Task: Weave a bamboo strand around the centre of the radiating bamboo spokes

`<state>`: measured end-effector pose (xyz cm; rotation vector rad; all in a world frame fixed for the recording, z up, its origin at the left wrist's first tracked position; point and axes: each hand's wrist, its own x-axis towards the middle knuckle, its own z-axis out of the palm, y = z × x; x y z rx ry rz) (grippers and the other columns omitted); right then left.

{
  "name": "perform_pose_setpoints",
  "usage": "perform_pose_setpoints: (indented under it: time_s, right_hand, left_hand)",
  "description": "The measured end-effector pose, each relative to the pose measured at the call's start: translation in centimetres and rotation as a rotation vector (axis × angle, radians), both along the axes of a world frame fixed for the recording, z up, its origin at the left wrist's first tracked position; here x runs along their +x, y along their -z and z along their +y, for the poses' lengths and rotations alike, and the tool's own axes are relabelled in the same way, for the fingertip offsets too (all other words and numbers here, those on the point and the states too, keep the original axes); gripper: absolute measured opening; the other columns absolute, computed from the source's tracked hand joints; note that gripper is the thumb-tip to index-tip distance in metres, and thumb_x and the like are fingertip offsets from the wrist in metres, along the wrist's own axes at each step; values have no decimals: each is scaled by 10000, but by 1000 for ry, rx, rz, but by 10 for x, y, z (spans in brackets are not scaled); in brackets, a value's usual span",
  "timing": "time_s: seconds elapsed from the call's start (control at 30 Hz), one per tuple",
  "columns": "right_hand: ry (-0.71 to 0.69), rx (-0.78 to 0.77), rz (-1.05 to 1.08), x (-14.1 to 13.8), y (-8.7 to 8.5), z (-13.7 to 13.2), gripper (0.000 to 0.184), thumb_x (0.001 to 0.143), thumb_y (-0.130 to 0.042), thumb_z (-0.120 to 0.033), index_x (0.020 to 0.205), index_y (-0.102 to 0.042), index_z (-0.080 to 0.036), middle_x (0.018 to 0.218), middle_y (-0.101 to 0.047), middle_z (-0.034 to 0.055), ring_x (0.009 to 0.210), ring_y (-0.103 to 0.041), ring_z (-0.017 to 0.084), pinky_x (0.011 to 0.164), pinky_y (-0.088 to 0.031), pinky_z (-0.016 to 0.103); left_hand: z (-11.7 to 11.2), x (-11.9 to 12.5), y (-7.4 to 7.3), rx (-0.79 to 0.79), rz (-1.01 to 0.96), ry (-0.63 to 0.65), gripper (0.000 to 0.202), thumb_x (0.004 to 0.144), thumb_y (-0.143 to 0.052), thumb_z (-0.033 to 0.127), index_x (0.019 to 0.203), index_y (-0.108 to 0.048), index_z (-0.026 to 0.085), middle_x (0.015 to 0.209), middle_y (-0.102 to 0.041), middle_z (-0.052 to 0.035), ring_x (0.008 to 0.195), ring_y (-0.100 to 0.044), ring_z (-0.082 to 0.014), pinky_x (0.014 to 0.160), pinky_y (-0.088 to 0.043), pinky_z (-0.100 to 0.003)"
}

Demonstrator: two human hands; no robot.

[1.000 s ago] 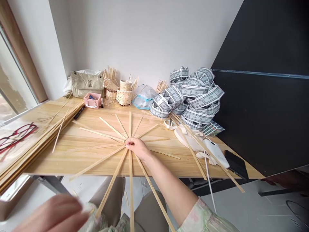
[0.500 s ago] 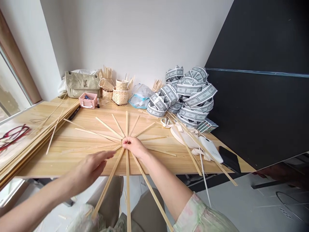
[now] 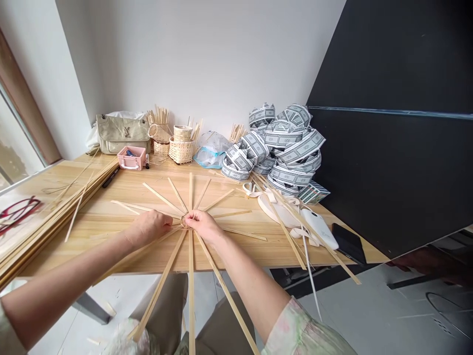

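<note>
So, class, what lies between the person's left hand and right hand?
In the head view, the woven centre of the fanned bamboo strips lies between the left hand and the right hand, with strips crossing the gap.

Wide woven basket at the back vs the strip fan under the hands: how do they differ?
The wide woven basket stands upright with closed walls; the bamboo strip fan lies flat, strips radiating loose from a small woven centre. The basket sits at the back of the table; the fan lies at the front, strips overhanging the edge. The left hand and right hand are on the fan, neither on the basket. Both look like pale bamboo.
</note>
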<state>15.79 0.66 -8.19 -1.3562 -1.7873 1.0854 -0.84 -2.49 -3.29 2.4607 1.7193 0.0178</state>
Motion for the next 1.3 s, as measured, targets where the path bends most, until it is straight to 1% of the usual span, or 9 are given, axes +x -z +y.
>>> perform_pose_setpoints:
  time_s: [0.33, 0.63, 0.77, 0.87, 0.93, 1.03, 1.17, 1.23, 1.3]
  right_hand:
    - [-8, -16, 39, 0, -3, -3, 81, 627, -529, -227, 658, -584, -176, 598, -535, -41, 573, -461, 84, 602, -369, 212]
    - [-61, -37, 26, -2, 7, 3, 88, 542, -638, -195, 627, -622, -176, 569, -547, -44, 573, -478, 94, 620, -386, 233]
    - [-59, -21, 67, -2, 3, 0, 41, 578, -594, -181, 617, -586, -172, 560, -512, -53, 558, -446, 83, 610, -374, 222]
    - [-70, -29, 57, -2, -1, -3, 30, 582, -573, -161, 610, -566, -170, 572, -508, -52, 566, -442, 83, 611, -367, 218]
    - [-83, -25, 53, -2, -3, -3, 34, 583, -561, -149, 610, -560, -169, 588, -513, -50, 578, -447, 84, 625, -365, 220]
    - [-108, -17, 56, -1, -2, -2, 37, 585, -547, -137, 607, -550, -167, 590, -504, -51, 581, -442, 82, 641, -361, 223]
    - [-122, -34, 72, 0, -2, -1, 56, 582, -530, -126, 620, -540, -166, 596, -488, -53, 574, -425, 79, 637, -350, 221]
    - [-138, -37, 81, 0, -2, -2, 61, 578, -526, -120, 619, -532, -165, 608, -489, -50, 583, -423, 80, 641, -343, 222]
    - [-160, -42, 89, 1, -3, -2, 61, 576, -527, -116, 614, -524, -163, 612, -487, -49, 588, -420, 81, 643, -337, 224]
  left_hand:
    - [1, -1, 4, 28, 75, 58, 197, 776, -404, 225, 692, -580, 200, 604, -582, -41, 615, -570, -201, 524, -365, -254]
    - [10, 2, -1, 119, 119, 73, 115, 770, -465, 248, 755, -565, 192, 654, -598, -56, 645, -590, -205, 556, -399, -265]
    - [-19, 0, -15, 204, 6, 53, 254, 768, -464, 248, 1021, -450, 228, 756, -614, -36, 636, -577, -169, 518, -362, -220]
    - [-65, -17, -20, 112, -46, 11, 152, 805, -327, 252, 885, -453, 224, 596, -564, 10, 502, -512, -141, 460, -299, -221]
    - [-96, -32, -12, -110, 0, 5, 168, 778, -311, 247, 668, -434, 214, 509, -499, 28, 429, -438, -122, 426, -247, -222]
    - [-128, -46, 21, -318, -45, -43, 213, 734, -370, 287, 547, -402, 192, 498, -480, 23, 440, -412, -113, 427, -241, -216]
    - [-138, -32, 73, -465, -456, -63, 358, 726, -413, 463, 526, -454, 170, 478, -464, 5, 450, -446, -112, 437, -313, -200]
    - [-134, -18, 81, -505, -772, -85, 460, 738, -353, 551, 568, -512, 154, 555, -528, -30, 495, -487, -125, 446, -356, -198]
    - [-129, -7, 73, -444, -997, -93, 511, 762, -309, 568, 685, -583, 144, 641, -578, -57, 566, -516, -146, 492, -400, -213]
